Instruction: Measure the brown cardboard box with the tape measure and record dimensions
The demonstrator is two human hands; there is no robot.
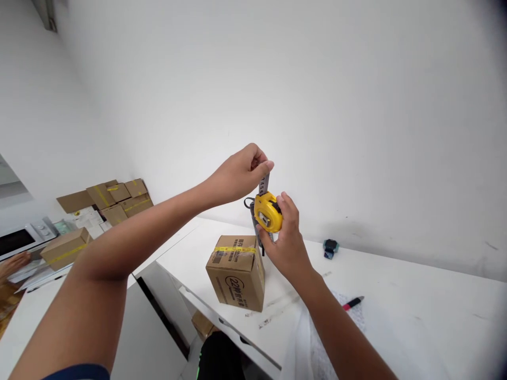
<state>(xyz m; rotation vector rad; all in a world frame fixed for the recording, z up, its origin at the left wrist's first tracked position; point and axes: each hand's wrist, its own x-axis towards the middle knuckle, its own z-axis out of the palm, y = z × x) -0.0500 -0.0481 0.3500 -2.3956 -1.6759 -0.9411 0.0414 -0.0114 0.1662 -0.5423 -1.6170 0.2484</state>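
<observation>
Yellow tape measure (268,212) is hanging in mid-air, just above and behind the cardboard box (236,272), not touching it. Your R hand (287,240) is wrapping round the case, closed firm on it, so the slot is facing up. Your L hand (240,174) is pinching the blade tip (264,184) btwn thumb & forefinger, so a short run of blade is standing vertical w/ the numbers readable. The box is resting near the edge of the white table (415,316); a red pen (352,303) is lying further right. Plain white wall behind; more boxes (114,198) are sitting far left, beside another person's hand (13,262).
</observation>
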